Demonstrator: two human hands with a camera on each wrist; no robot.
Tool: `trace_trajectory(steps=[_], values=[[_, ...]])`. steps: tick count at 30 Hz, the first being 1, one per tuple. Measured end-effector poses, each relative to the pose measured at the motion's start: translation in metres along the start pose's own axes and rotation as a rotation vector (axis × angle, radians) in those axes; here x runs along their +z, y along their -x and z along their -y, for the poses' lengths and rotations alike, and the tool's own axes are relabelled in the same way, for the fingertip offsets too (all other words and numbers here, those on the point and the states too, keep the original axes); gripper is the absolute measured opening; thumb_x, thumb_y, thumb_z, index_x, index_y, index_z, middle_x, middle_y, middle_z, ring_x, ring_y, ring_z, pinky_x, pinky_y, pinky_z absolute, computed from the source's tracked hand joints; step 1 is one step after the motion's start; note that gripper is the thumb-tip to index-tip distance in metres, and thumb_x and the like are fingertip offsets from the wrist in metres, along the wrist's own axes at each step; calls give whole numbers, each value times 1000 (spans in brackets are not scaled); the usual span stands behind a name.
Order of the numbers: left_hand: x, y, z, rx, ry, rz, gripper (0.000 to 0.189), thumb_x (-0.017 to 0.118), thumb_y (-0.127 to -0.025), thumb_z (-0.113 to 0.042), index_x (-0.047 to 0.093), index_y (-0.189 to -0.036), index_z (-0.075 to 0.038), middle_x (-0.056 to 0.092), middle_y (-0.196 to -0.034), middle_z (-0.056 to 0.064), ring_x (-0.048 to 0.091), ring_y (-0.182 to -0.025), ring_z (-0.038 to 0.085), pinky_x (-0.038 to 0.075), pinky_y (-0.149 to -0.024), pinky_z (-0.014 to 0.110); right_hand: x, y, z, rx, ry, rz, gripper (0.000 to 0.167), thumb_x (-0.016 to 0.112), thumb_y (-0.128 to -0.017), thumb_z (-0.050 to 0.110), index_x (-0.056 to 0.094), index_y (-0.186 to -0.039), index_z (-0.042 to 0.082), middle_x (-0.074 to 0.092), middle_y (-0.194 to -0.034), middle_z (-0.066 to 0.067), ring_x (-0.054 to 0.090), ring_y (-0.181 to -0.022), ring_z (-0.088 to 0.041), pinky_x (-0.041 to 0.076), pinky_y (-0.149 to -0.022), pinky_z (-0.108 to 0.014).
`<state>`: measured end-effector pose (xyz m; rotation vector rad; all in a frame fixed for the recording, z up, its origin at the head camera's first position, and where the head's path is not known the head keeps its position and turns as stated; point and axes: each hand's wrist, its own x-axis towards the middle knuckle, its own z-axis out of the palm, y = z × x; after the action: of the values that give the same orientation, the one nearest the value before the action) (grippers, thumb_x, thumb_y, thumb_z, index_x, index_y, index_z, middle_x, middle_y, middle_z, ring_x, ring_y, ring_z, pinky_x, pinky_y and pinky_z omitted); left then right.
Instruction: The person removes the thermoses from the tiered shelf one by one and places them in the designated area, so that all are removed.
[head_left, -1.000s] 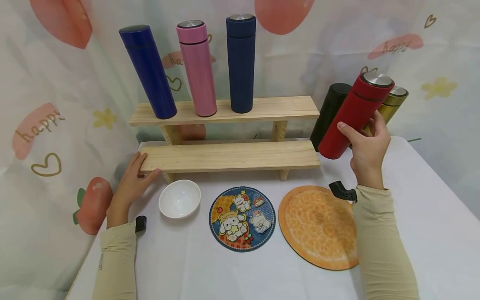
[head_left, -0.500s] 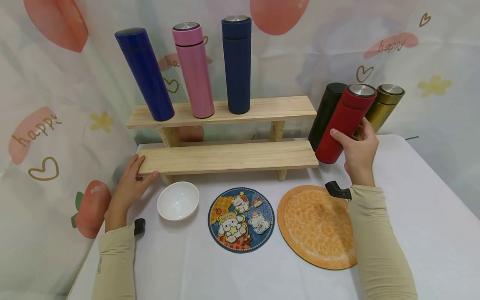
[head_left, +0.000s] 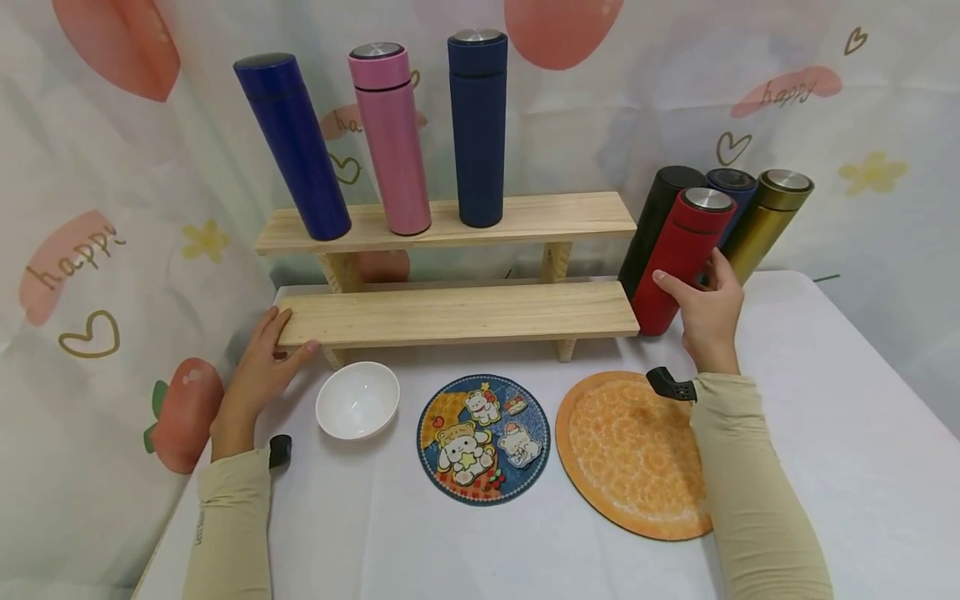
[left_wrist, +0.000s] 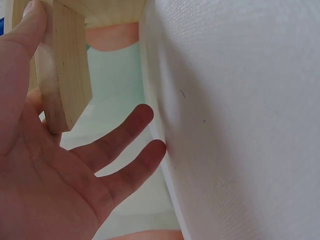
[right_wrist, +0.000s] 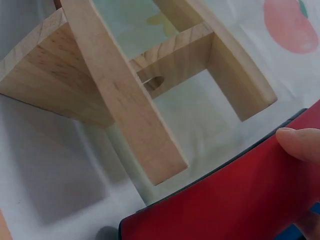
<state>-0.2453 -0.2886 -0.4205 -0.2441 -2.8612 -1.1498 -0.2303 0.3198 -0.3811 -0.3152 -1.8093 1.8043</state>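
While the right hand (head_left: 708, 315) grips the red bottle (head_left: 684, 250) just beside the right end of the wooden shelf (head_left: 457, 315), whose left end the left hand (head_left: 261, 367) pinches, control appears best served by a firm, upright hold and clearance from the neighbouring black bottle (head_left: 651, 223).

White bowl (head_left: 357, 401), cartoon mat (head_left: 483, 440) and orange mat (head_left: 633, 457) on white tablecloth (head_left: 420, 554)
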Motion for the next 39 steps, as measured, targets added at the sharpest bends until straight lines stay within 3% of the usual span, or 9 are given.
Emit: trace_trajectory(steps=[12,23,35,39], values=[[0,-1,-2,-14,-5,7,93,69,-106,-45,19,-170,-1,4,-177,24,15,-157,54,24,-121,71,-2,-2,-13,52,-44,11,79,84,-94,7,48,-162,21,51,-160,-7,50,-135,-20,42,-118,-41],[1,-1,-1,-16,-8,7,93,69,-105,-46,19,-170,-1,4,-177,24,13,-158,54,21,-121,72,2,2,-19,15,-66,22,81,84,-93,5,46,-163,19,51,-159,-9,52,-127,-19,44,-116,-39],[1,2,-3,-12,-8,4,92,69,-106,-45,20,-169,0,4,-177,25,12,-158,54,21,-121,72,2,1,-17,-7,117,47,80,77,-98,13,35,-167,18,45,-162,-8,46,-134,-18,42,-115,-37],[0,2,-3,-14,-8,5,93,69,-105,-46,19,-170,-1,3,-177,25,12,-158,54,21,-121,72,1,2,-9,-38,119,29,80,75,-98,15,34,-167,19,42,-163,-8,44,-138,-20,40,-117,-36]])
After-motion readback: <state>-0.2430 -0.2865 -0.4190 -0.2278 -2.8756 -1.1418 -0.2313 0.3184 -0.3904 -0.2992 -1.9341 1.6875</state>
